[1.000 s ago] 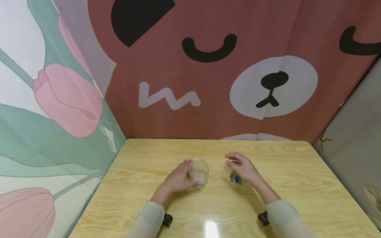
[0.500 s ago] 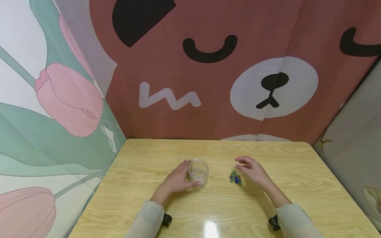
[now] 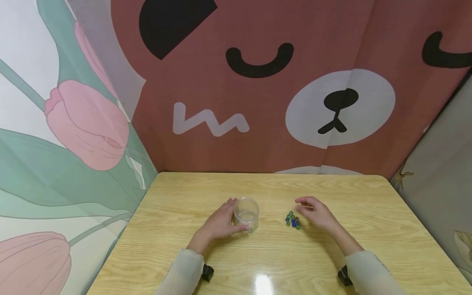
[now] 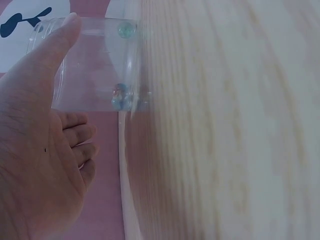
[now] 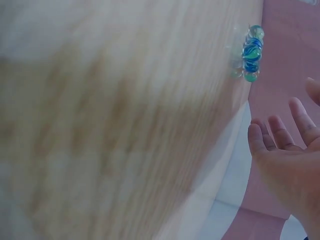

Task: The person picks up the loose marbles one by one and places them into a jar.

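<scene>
A clear plastic jar [image 3: 246,205] stands upright on the table, its open mouth facing up. My left hand [image 3: 219,223] holds it from the left, thumb on the near side and fingers reaching behind. Through the wall, in the left wrist view, a green marble [image 4: 125,30] and a reddish-blue marble [image 4: 119,96] show at the bottom. To the right of the jar lies a tight cluster of several green, blue and brown glass marbles [image 3: 293,221]. Just right of and above that cluster hovers my right hand [image 3: 318,214], fingers loosely bent, nothing visible between them.
The light wood table [image 3: 177,192] ends at a brown bear-print curtain [image 3: 206,155] at the back. Floral cloth [image 3: 85,123] hangs on the left, and a grey cloth [image 3: 442,172] on the right. Black wrist cameras [image 3: 207,272] sit under both sleeves.
My right hand has moved right from above the marbles to beside them, uncovering the cluster. The left hand and the jar have stayed put.
</scene>
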`<state>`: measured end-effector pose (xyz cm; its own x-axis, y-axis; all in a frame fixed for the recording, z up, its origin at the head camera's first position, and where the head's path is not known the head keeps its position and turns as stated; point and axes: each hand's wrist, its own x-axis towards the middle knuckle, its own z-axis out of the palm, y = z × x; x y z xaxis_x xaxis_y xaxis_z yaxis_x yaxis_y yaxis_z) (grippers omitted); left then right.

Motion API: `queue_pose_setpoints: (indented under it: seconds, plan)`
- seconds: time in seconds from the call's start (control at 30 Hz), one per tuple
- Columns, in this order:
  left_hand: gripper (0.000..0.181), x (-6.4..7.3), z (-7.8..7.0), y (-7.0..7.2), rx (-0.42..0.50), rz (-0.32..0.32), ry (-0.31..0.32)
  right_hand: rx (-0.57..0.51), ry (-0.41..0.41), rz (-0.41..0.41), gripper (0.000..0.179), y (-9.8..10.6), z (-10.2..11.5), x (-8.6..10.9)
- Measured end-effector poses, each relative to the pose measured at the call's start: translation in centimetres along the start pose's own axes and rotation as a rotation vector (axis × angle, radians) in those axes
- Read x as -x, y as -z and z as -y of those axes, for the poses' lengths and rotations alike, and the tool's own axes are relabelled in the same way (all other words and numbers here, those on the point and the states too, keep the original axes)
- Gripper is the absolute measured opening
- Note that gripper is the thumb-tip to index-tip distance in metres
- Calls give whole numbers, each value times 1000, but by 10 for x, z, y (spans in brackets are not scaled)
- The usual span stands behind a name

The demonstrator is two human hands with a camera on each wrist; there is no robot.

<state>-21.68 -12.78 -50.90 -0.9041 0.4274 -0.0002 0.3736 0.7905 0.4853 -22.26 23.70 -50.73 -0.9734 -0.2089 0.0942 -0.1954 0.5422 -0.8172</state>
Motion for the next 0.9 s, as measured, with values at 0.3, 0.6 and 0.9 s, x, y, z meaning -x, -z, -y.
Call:
queue_pose_setpoints:
  seconds: [0.3,0.6,0.9]
  plan:
    - [112,-2,2,-1,-4,0,-6,65,38,71,33,-4,-3,11]
    - [110,-2,3,-2,-8,-1,-5,136,54,83,32,-5,-3,18]
    - [109,-1,3,-1,5,-6,-10,233,69,67,26,-5,-2,24]
